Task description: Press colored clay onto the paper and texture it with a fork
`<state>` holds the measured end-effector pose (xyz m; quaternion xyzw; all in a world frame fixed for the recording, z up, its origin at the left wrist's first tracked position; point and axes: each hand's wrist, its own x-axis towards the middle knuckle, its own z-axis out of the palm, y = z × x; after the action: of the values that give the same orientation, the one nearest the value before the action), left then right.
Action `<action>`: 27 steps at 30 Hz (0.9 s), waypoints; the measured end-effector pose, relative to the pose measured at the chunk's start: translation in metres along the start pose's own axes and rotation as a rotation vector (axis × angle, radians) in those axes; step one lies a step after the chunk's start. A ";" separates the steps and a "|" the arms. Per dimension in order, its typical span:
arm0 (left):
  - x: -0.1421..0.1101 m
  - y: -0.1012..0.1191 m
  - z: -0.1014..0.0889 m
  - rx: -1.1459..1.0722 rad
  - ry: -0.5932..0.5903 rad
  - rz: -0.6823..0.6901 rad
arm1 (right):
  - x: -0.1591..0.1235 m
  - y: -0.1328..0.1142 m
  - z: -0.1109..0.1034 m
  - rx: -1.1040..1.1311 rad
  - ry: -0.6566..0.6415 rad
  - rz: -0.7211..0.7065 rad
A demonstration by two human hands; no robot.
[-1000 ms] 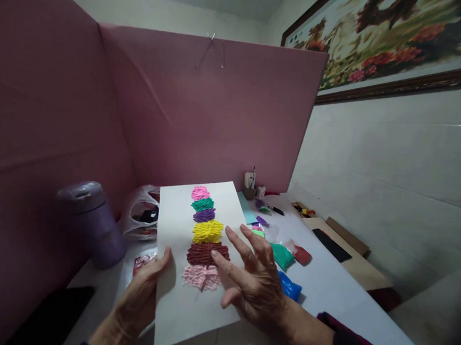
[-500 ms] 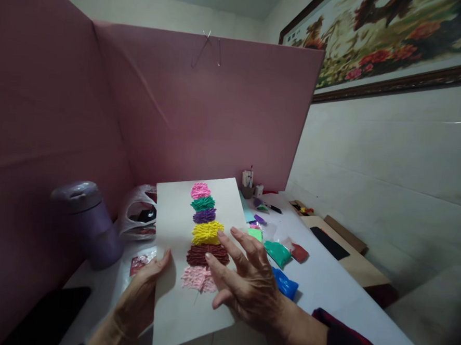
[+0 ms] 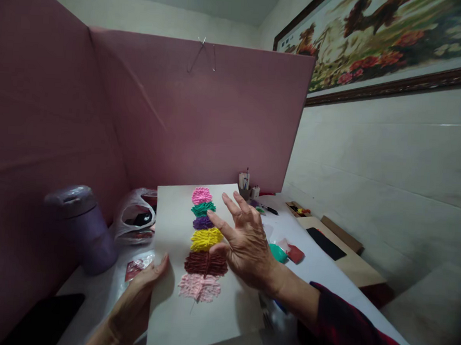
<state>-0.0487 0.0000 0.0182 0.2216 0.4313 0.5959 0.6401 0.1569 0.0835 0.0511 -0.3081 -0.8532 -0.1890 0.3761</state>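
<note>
The sheet [image 3: 170, 320] is held tilted up over the near part of the desk [image 3: 335, 304], in front of the pink board [image 3: 203, 113]. The left hand [image 3: 139, 292] grips it at its left edge, thumb at the front; the other fingers are hidden from view. The right hand [image 3: 245, 241] is spread over the right side of the sheet, fingers apart and holding nothing, the index tip at the join of the green band [image 3: 200, 208] and the purple band [image 3: 201, 223]; whether it touches cannot be told. The hands are apart from each other. Six textured bands run down the sheet: the pink band [image 3: 201, 195] at the top, then green, purple, the yellow band [image 3: 205, 239], the brown band [image 3: 206, 264] and the pale pink band [image 3: 200, 288], with a thin line below the last. Left of the sheet are a purple flask [image 3: 86, 231], a plastic bag [image 3: 125, 234] and, just beside the left hand, a clear packet [image 3: 134, 269] with red contents. To the right lie a green packet [image 3: 278, 252] and a red packet [image 3: 296, 254], side by side. Further back are a pen cup [image 3: 244, 193] and a black pen [image 3: 271, 211]. A framed picture [image 3: 378, 51] hangs on the right wall.
</note>
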 end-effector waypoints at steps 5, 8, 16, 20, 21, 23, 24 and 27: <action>0.003 -0.001 -0.003 0.006 -0.001 0.011 | 0.011 0.007 0.009 -0.026 -0.004 0.033; 0.004 -0.001 -0.003 0.007 0.009 0.024 | 0.014 0.006 0.011 -0.024 0.000 0.018; 0.002 0.000 -0.002 0.019 -0.012 0.024 | 0.017 0.003 0.012 -0.022 -0.018 -0.008; 0.003 0.002 -0.004 0.021 -0.015 0.030 | 0.011 0.002 0.013 0.005 0.018 -0.037; 0.003 0.003 -0.004 0.018 0.001 0.036 | 0.010 0.002 0.013 0.013 0.028 -0.049; 0.004 0.003 -0.005 0.013 0.035 0.041 | 0.008 0.002 0.013 0.023 0.050 -0.074; 0.004 0.003 -0.005 0.009 0.038 0.045 | 0.007 0.002 0.013 0.028 0.061 -0.089; 0.003 0.003 -0.006 -0.001 0.000 0.047 | 0.005 0.000 0.012 0.054 0.093 -0.121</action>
<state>-0.0552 0.0025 0.0164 0.2317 0.4256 0.6110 0.6260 0.1480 0.0921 0.0477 -0.2368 -0.8566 -0.2025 0.4113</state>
